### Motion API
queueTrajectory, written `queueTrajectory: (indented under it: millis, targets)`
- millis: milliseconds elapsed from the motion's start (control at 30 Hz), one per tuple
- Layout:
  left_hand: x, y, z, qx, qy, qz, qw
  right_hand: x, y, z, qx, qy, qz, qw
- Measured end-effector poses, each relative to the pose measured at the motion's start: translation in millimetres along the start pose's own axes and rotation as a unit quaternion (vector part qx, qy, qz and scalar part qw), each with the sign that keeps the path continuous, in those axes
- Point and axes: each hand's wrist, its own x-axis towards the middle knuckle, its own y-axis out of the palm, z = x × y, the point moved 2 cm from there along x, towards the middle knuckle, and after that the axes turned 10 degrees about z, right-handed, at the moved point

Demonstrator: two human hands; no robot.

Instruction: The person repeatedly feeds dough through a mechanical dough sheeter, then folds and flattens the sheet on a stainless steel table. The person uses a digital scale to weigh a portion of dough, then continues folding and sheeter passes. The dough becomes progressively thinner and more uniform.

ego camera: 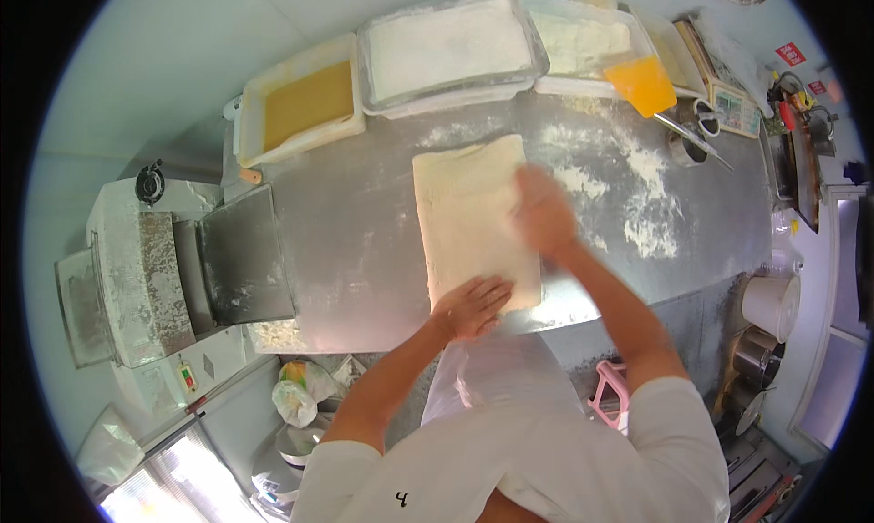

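Note:
A flat rectangular sheet of pale dough [474, 216] lies on the stainless steel table [341, 250] in front of me. My left hand [474, 308] rests palm down on the dough's near edge, fingers slightly spread. Blurred by motion, my right hand [544, 212] is over the right edge of the sheet; its fingers cannot be made out clearly, nor whether it touches the dough. Loose white flour [645, 202] is scattered on the metal to the right of the sheet.
Along the back stand a tub of yellowish liquid [355, 106], a flour-filled tray [450, 52] and another white tub [580, 45]. An orange scraper [642, 86] leans near metal cups [686, 149]. A floury dough-rolling machine [140, 284] adjoins the left end. A pink stool [611, 393] stands below.

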Motion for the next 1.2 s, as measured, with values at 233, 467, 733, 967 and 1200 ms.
queueTrajectory:
  millis: [233,467,733,967,1200]
  targets:
    - [5.2,-4.1,2.6,-0.017,-0.004,0.019,1.000,13.2,-49.8,58.1,0.015,-0.162,0.088,0.983]
    - [6.8,-26.6,-3.9,-0.175,-0.052,-0.074,0.980,32.8,-83.7,-86.7,-0.096,0.210,-0.186,0.955]
    - [29.3,-75.9,98.2,-0.419,-0.569,-0.255,0.659,-2.5,10.7,-63.5,0.397,0.311,0.022,0.863]
    - [23.4,-62.3,150.4,-0.545,-0.620,-0.148,0.545,19.8,-14.0,-53.4,0.513,0.390,0.160,0.748]
    - [26.2,-71.0,127.8,-0.524,-0.569,-0.207,0.598,9.7,-19.8,-26.3,0.660,0.266,0.062,0.700]
